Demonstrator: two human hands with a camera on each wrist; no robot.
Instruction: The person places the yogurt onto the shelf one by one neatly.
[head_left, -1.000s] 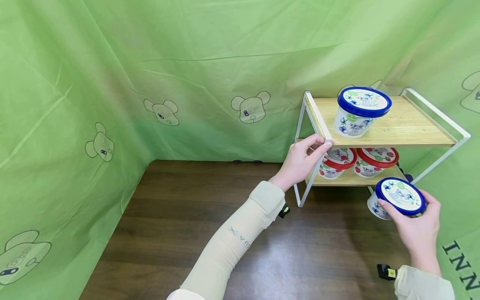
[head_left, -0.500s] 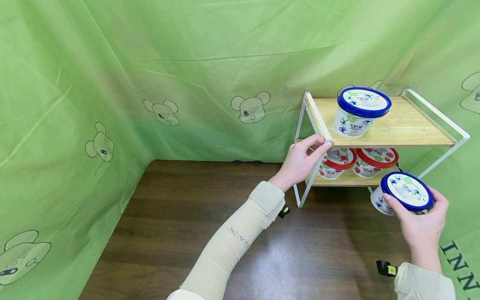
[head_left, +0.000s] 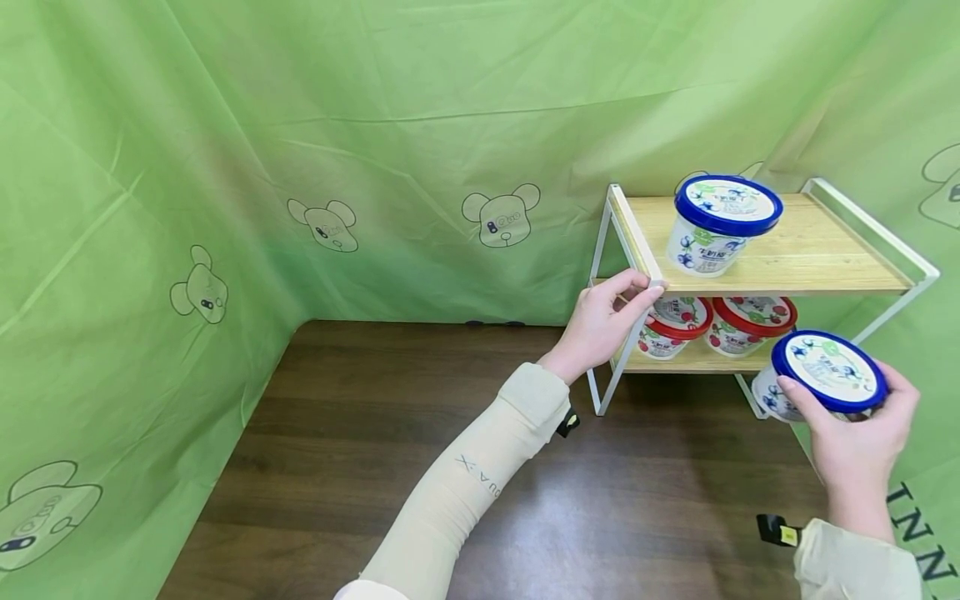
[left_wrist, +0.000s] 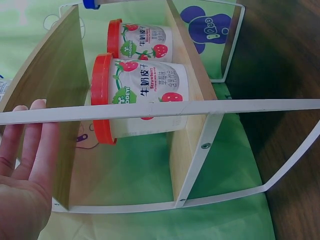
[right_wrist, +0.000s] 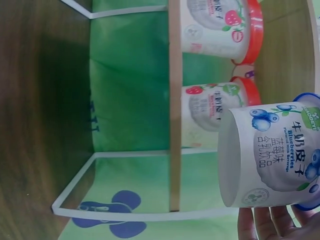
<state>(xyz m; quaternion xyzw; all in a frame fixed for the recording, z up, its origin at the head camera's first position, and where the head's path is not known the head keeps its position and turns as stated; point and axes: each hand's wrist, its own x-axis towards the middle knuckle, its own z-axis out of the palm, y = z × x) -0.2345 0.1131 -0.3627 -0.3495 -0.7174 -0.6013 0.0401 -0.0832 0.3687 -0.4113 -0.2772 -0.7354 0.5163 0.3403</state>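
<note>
My right hand (head_left: 862,458) grips a white tub with a blue lid (head_left: 828,367), thumb on its left side, in front of the lower right of a small two-tier shelf rack (head_left: 832,242). Its wall shows blueberries in the right wrist view, where the fingers (right_wrist: 265,222) lie along its side. My left hand (head_left: 596,321) pinches the rack's white frame at the front left corner; its fingers (left_wrist: 37,150) pass behind the bar in the left wrist view. Another blue-lidded tub (head_left: 723,225) stands at the left of the top board.
Two red-lidded strawberry tubs (head_left: 678,321) stand side by side on the lower board (head_left: 720,364), toward its left. Green cloth (head_left: 412,167) with bear drawings hangs behind and at both sides. Dark wood flooring (head_left: 375,433) lies under the rack.
My right hand has lifted the blue-lidded tub a little and shifted it to the right. The left hand stays on the frame, and the other tubs have not moved.
</note>
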